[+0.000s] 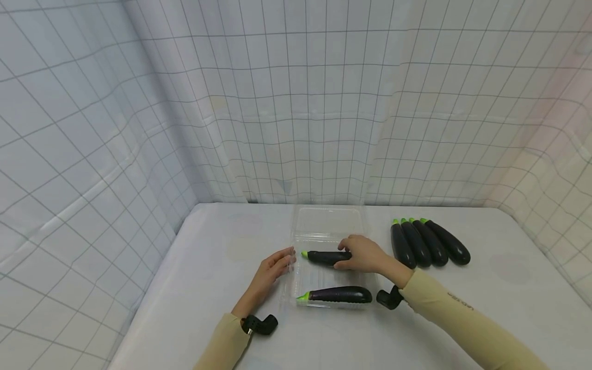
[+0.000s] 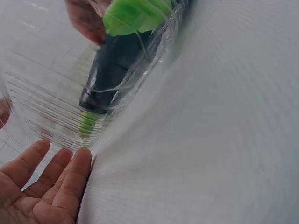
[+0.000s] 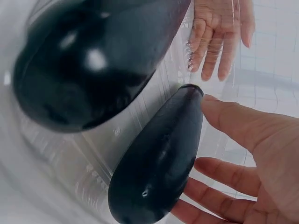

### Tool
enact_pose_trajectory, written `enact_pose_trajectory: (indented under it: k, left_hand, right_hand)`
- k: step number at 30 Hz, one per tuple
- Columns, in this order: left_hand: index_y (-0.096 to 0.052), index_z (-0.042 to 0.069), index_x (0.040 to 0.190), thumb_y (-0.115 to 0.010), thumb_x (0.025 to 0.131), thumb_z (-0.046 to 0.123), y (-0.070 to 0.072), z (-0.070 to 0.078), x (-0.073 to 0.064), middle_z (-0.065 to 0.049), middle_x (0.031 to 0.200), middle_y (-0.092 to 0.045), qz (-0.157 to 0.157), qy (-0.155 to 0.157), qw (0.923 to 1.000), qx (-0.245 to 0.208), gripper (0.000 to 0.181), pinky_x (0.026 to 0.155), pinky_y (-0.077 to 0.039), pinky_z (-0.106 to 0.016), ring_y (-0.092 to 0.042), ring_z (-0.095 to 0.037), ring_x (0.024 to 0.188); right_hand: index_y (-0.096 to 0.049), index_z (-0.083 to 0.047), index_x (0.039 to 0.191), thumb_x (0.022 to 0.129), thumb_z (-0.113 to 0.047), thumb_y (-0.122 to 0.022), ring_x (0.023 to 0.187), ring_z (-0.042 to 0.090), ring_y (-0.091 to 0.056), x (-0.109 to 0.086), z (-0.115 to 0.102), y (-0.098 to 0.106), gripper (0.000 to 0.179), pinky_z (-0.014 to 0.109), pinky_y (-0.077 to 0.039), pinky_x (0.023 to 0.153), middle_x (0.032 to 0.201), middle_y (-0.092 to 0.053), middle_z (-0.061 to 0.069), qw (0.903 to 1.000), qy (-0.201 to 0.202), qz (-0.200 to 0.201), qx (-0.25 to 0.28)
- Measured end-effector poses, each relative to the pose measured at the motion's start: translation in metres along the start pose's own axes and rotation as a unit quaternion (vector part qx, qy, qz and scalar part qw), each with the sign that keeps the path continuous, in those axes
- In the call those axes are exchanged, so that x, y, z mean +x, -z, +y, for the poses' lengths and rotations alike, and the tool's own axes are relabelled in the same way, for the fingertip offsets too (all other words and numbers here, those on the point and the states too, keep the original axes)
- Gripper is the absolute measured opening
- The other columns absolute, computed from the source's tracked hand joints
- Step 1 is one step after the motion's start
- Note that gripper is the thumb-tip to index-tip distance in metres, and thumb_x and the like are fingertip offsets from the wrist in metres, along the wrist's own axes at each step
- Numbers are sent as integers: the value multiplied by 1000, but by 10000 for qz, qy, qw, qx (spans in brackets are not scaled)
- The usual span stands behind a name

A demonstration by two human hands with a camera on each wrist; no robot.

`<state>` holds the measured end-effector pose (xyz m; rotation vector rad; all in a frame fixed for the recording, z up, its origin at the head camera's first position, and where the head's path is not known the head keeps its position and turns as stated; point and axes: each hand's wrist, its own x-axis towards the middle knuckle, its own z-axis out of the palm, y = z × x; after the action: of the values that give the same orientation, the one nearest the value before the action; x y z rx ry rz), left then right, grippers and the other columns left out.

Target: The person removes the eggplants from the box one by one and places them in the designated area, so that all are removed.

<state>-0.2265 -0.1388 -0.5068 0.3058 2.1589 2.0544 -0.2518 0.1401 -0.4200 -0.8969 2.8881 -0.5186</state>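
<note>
A clear plastic clamshell box lies with its lid folded back. Inside, one dark eggplant with a green stem lies along the near side, and a second eggplant lies farther back. My right hand reaches over that farther eggplant, thumb on its near side and fingers on its far side. In the right wrist view its thumb meets the eggplant's skin. At the box's left wall, my left hand has its fingers extended against or right beside the plastic.
Several more eggplants lie side by side to the right of the box, green stems pointing away. The white table is bounded by a white grid-patterned curtain at the back and sides.
</note>
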Motion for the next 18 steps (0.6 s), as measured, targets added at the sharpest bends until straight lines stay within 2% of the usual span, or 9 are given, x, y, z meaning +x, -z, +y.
enact_pose_trajectory:
  k: [8, 18]
  left_hand:
    - [-48, 4, 138, -53, 98, 33, 0, -2, 1, -9, 138, -49, -18, 9, 9999, 121, 50, 98, -42, -37, -47, -23, 124]
    - [-50, 6, 137, -53, 98, 31, 0, -2, 2, -6, 138, -49, 17, 42, 9999, 154, 47, 99, -40, -39, -46, -21, 125]
  right_hand:
    - [-68, -2, 106, 80, -33, -77, 87, 24, -60, -1, 1, -3, 42, 39, -49, 75, 95, -63, 9, 9998, -33, -208, 55]
    - [-67, -3, 107, 80, -31, -77, 87, 22, -60, 1, 2, -6, 40, 40, -49, 75, 96, -65, 8, 9980, -376, -485, 128]
